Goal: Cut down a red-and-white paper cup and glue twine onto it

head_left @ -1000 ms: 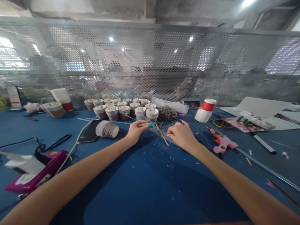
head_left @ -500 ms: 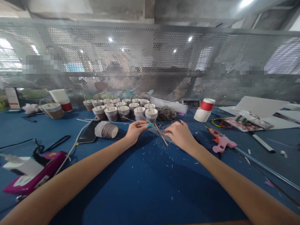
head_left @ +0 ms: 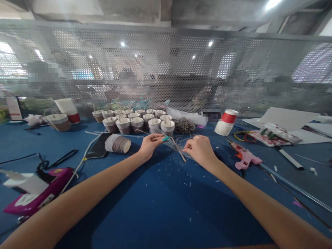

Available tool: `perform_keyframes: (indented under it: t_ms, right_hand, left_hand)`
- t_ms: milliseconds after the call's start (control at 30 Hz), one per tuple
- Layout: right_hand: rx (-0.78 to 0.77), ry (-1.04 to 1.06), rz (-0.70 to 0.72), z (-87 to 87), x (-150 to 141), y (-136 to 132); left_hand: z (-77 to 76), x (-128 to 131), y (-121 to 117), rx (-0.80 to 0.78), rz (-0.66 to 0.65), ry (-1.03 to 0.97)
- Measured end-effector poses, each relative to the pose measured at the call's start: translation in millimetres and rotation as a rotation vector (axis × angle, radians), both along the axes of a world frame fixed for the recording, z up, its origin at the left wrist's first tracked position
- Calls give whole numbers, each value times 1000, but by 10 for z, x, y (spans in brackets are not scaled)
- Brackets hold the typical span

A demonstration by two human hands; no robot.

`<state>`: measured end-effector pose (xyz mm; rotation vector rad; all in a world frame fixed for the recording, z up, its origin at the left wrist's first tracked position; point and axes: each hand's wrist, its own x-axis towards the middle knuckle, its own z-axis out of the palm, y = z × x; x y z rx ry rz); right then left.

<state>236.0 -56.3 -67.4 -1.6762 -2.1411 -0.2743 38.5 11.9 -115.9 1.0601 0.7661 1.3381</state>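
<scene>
My left hand [head_left: 149, 147] is closed in a pinch, with a thin brown cord [head_left: 141, 130] running out past its fingers toward the cups. To its right, my right hand [head_left: 201, 150] has its fingers curled together; whatever they pinch is too small to make out. Between the two hands a thin brown stick [head_left: 178, 149] slants over a clear plastic film [head_left: 168, 142] with pale loose fibres. Just behind my hands stands a group of small cups with cord handles [head_left: 137, 123]. A wrapped cup [head_left: 118, 144] lies on its side left of my left hand.
A dark phone [head_left: 96, 148] lies at left, behind a magenta power strip [head_left: 58, 176]. Coiled brown cord [head_left: 184, 125] sits behind my hands. On the right are stacked paper cups [head_left: 226, 122], a pink glue gun [head_left: 245, 155] and white sheets [head_left: 287, 117]. A perforated screen [head_left: 166, 69] bounds the back.
My right hand has shifted slightly right and its fingers have curled in more tightly. My left hand stays nearly in place, still pinching.
</scene>
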Motion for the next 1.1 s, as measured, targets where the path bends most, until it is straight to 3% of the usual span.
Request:
perform_keyframes:
  t_ms: [333,567,1100]
  right_hand:
    - [-36,-4,47,-29,50,45]
    - [-72,-59,1,-20,34,34]
    - [15,-28,22,-46,48,47]
  left_hand:
    - [26,0,-6,-29,7,-31]
    - [10,-8,4,-15,12,-16]
    - [-1,-7,12,-3,-8,-4]
